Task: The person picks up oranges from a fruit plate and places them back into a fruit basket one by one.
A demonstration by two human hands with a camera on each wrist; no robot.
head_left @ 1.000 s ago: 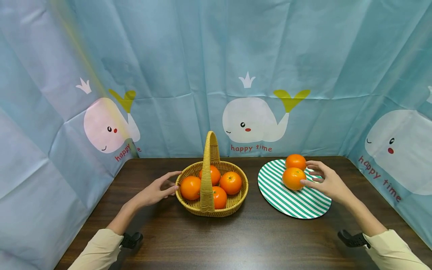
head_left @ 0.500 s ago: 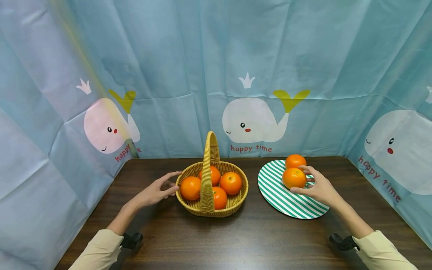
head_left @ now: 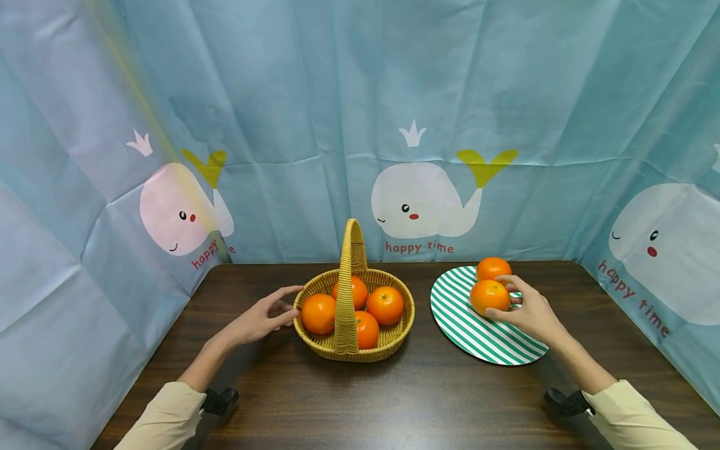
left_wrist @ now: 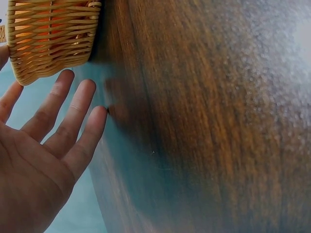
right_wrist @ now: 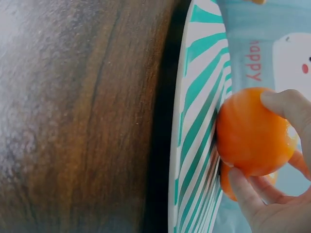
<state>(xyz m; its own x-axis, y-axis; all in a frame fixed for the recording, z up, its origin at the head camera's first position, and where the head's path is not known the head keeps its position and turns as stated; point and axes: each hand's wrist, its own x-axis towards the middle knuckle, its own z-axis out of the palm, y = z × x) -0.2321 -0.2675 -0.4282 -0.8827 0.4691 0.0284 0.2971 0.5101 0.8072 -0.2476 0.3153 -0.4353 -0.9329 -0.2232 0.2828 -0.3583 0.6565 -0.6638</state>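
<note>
My left hand [head_left: 261,320] is at the left side of a yellow wicker basket [head_left: 360,356]. Its fingers are fairly straight, and the thumb and index finger touch the basket's rim. Several oranges lie in the basket, one of them an orange [head_left: 385,305] on the right, partly behind the tall handle [head_left: 345,287]. On the right, my right hand [head_left: 531,312] holds the front orange [head_left: 488,296], thumb on one side and fingers on the other. That orange appears to touch the green-and-white striped round mat [right_wrist: 199,107]. Behind it sits a second orange [head_left: 493,267].
A dark wooden table [head_left: 427,400] carries the basket and the mat, which lie apart. A blue curtain [head_left: 304,125] with whale prints stands behind the table and along both sides. Black straps [head_left: 219,401] are around the wrists.
My right hand has moved left and forward, and its fingers have closed around the front orange. My left hand and the basket have stayed in place.
</note>
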